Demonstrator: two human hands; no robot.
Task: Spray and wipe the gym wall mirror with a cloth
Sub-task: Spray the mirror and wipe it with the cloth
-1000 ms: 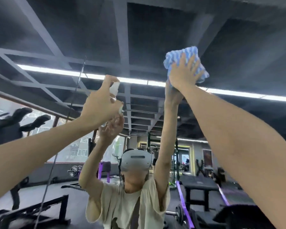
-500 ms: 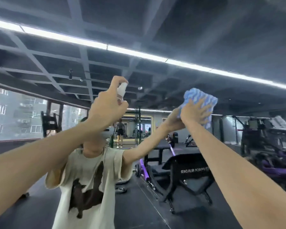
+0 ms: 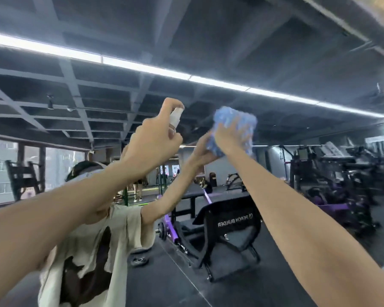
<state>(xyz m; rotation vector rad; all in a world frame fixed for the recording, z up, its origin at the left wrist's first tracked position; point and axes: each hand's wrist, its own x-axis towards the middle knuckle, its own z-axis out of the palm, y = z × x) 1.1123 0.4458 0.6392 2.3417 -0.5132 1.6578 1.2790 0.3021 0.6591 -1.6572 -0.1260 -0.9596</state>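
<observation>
Wiping is under way and unfinished, I judge: my left hand (image 3: 151,142) grips the spray bottle (image 3: 175,117), my right hand (image 3: 227,138) presses the cloth (image 3: 235,127) flat on the mirror (image 3: 275,173).

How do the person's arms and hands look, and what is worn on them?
The left forearm and right forearm are bare to the frame edge: no sleeves, watch or bands. The left hand and right hand wear no gloves; no rings show. The mirror reflects a cream short-sleeved T-shirt with a dark print.
</observation>
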